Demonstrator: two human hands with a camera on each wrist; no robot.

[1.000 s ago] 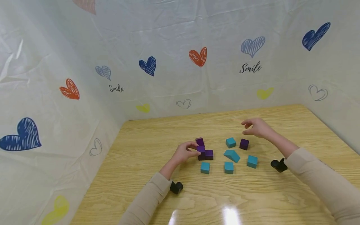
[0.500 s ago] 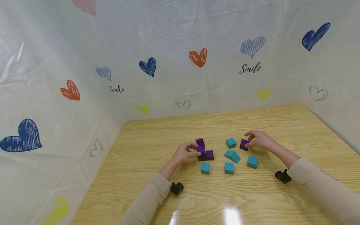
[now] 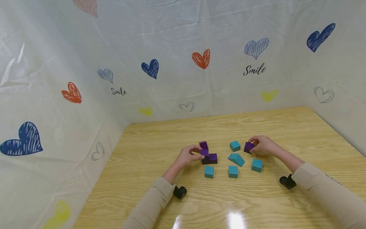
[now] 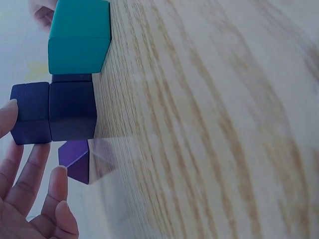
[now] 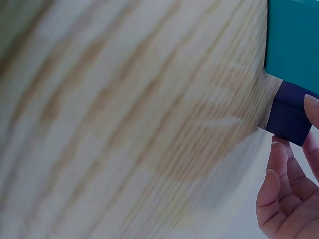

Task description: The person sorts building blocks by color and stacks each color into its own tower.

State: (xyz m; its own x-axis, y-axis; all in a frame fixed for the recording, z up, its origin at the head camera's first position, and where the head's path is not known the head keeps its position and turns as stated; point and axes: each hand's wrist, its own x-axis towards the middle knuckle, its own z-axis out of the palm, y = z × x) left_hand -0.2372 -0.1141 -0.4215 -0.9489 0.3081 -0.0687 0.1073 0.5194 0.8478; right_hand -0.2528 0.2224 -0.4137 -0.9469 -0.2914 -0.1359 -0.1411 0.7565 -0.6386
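My left hand (image 3: 187, 156) pinches the upper purple cube (image 4: 31, 113), thumb on one side and fingers on the other. That cube sits on a second purple cube (image 4: 73, 110). Against the stack's right side in the head view lies another purple block (image 3: 213, 158), and just behind stands a purple wedge-like block (image 4: 75, 160). Over on the right, my right hand (image 3: 263, 145) pinches a separate purple cube (image 3: 248, 147) on the table between thumb and fingers; the right wrist view shows this purple cube (image 5: 290, 113) partly behind a teal block.
Teal blocks lie around: one in front of the stack (image 3: 209, 172), a teal cube (image 3: 233, 171), a teal cube near the right hand (image 3: 257, 165), a teal block (image 3: 235, 146) and a sloped teal piece (image 3: 236, 159). A heart-printed curtain (image 3: 171, 92) borders the wooden table (image 3: 160, 136).
My right hand has come down and toward me from above the table, and now holds the right purple cube. The left hand keeps its grip on the stacked cube.
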